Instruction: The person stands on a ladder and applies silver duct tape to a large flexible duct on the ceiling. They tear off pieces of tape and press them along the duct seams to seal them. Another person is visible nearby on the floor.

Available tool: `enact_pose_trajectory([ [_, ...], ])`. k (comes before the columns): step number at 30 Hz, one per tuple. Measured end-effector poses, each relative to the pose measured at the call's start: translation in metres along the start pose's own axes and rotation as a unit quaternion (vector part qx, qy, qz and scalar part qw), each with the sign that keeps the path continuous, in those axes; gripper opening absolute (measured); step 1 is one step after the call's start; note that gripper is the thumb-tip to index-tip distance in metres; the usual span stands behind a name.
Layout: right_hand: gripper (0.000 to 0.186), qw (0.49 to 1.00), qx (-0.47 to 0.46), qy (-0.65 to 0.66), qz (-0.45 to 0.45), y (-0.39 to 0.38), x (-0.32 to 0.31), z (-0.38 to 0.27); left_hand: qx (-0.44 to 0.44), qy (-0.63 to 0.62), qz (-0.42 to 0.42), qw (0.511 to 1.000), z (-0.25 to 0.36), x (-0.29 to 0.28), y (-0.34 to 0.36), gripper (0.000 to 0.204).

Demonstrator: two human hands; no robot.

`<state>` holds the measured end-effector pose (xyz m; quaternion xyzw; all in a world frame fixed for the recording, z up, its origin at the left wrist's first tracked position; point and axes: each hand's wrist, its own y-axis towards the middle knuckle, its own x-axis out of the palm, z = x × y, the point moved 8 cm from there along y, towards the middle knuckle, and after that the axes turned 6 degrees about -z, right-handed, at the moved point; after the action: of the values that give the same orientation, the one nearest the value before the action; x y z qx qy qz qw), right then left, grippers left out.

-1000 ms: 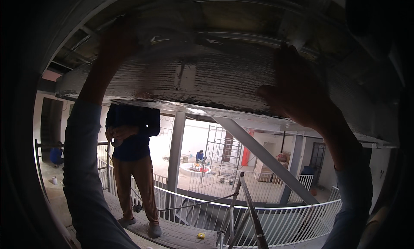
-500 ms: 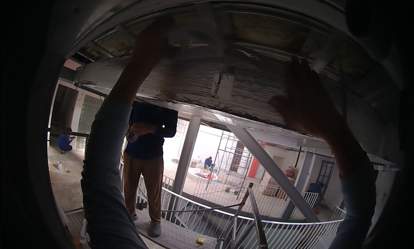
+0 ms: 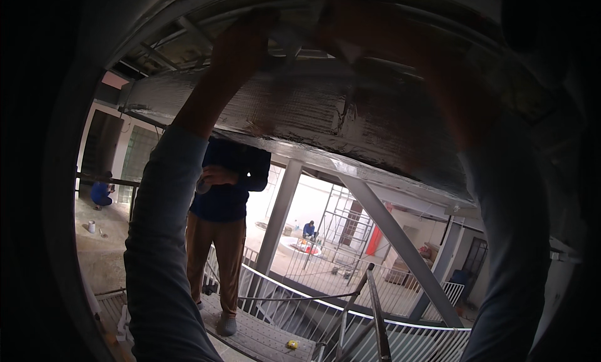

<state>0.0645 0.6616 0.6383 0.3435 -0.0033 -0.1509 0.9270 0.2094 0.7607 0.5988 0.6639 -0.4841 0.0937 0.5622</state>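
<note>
Overhead runs a long duct [image 3: 294,105] wrapped in silvery foil, with a seam down its side. Both my arms reach up to its top edge. My left hand [image 3: 241,49] is raised and closed around something pale and greyish, too dim and blurred to name. Close beside it, my right hand [image 3: 369,27] has its fingers bent in toward the left one. A small light piece [image 3: 349,51] shows just under the right fingers, and its kind is unclear. Deep shadow hides most of the fingertips.
A co-worker [image 3: 219,193] in a dark blue top and brown trousers stands on a platform [image 3: 263,337] ahead, holding something round. A yellow tape measure [image 3: 292,344] lies there. Beyond are metal rails [image 3: 375,299], a diagonal beam [image 3: 400,249], scaffolding [image 3: 341,218] and two crouching people.
My right hand has left the duct's foil side, where its fingers were spread, and moved up and left to meet my left hand. The view has shifted slightly.
</note>
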Motion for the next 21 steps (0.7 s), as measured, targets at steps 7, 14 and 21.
enact_pose_trajectory([
  [7,0.058,0.998,0.047,-0.031,-0.016,0.016,-0.006,0.026,-0.025,-0.042,-0.012,0.999,-0.017,0.011,-0.003,0.056],
  [14,0.057,0.992,0.091,-0.083,-0.033,0.003,-0.030,0.061,-0.123,-0.032,-0.043,0.991,-0.020,0.021,-0.003,0.056],
  [21,0.055,0.983,0.122,-0.132,-0.037,-0.021,-0.046,0.094,-0.146,-0.035,-0.049,0.987,-0.020,0.022,-0.002,0.068],
])
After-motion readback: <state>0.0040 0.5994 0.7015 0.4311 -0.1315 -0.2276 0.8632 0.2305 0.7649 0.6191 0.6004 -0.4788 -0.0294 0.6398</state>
